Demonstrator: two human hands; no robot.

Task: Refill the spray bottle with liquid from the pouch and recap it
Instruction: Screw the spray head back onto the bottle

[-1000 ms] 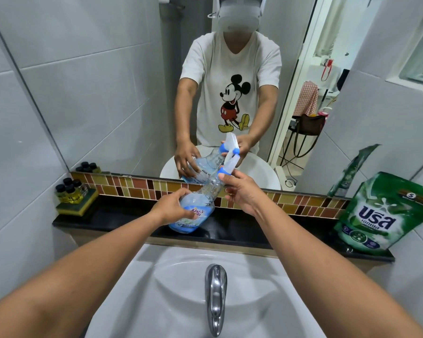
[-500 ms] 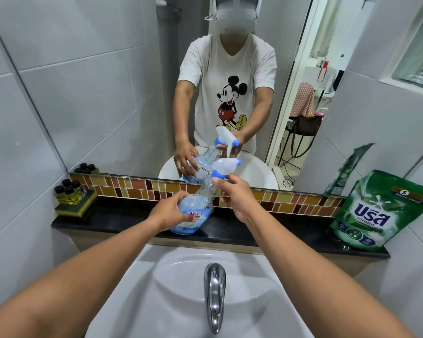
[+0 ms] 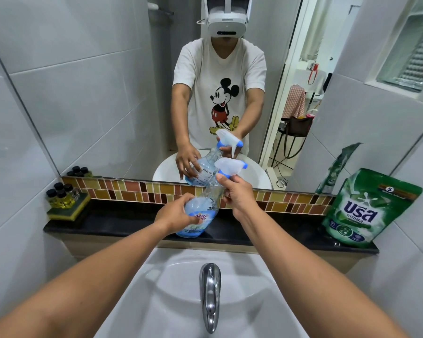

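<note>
A clear spray bottle (image 3: 203,203) with a blue label leans to the right, its base on the black ledge (image 3: 122,222). My left hand (image 3: 175,215) grips its lower body. My right hand (image 3: 237,192) grips the neck just under the white and blue trigger head (image 3: 230,166), whose nozzle points right. A green refill pouch (image 3: 366,208) stands upright at the ledge's right end, well apart from both hands.
A white sink (image 3: 171,289) with a chrome tap (image 3: 210,291) lies below the ledge. Several small dark-capped bottles (image 3: 61,193) sit on a yellow-green sponge at the ledge's left end. A mirror above the tile strip reflects me and the bottle.
The trigger head has turned from pointing up to pointing right under my right hand. The bottle and my left hand stay in place.
</note>
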